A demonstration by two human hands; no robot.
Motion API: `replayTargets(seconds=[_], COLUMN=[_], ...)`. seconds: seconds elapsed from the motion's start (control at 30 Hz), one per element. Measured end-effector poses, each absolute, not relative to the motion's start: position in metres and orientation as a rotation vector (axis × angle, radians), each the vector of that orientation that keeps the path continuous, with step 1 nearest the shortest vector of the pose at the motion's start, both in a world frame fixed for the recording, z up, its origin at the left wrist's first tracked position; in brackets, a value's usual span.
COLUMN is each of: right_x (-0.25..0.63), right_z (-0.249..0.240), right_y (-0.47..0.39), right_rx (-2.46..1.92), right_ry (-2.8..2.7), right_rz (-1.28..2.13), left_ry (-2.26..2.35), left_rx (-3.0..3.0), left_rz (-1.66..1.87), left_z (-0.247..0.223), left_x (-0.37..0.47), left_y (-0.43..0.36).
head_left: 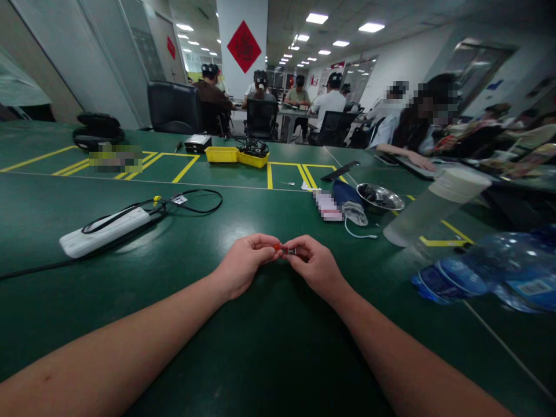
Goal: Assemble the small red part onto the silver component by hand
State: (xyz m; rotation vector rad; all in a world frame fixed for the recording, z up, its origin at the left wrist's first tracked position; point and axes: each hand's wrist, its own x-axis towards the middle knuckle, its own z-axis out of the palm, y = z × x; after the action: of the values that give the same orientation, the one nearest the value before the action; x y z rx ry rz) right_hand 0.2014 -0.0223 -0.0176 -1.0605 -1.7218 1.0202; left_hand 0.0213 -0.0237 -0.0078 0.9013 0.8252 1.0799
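Over the green table (269, 359), my two hands meet in front of me, fingertips almost touching. My left hand (243, 263) pinches a small orange-red piece (277, 247) between thumb and fingers. Between the thumb and forefinger of my right hand (317, 266) is a small shiny metal piece (292, 251), its end pointing at the orange one. Both pieces are tiny and partly covered by my fingers, so their kind is unclear. I cannot tell whether they are joined.
A white power strip (108, 231) with a black cable lies left. Yellow bins (222, 154) stand farther back. To the right are a metal bowl (380, 200), a frosted bottle (428, 208) and blue-labelled water bottles (460, 278). Another person's hand (421, 161) rests beyond them.
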Motion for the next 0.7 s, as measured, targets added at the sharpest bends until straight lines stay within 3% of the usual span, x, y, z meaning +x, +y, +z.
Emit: replayTargets(seconds=[0.7], right_x=[0.198], right_z=[-0.015], right_y=[-0.017], right_rx=[-1.007], right_ry=[-1.722], right_rz=[1.079], left_ry=[0.711], left_rx=[0.905], left_rz=[0.991], left_z=[-0.011], left_x=[0.017], left_y=[-0.013])
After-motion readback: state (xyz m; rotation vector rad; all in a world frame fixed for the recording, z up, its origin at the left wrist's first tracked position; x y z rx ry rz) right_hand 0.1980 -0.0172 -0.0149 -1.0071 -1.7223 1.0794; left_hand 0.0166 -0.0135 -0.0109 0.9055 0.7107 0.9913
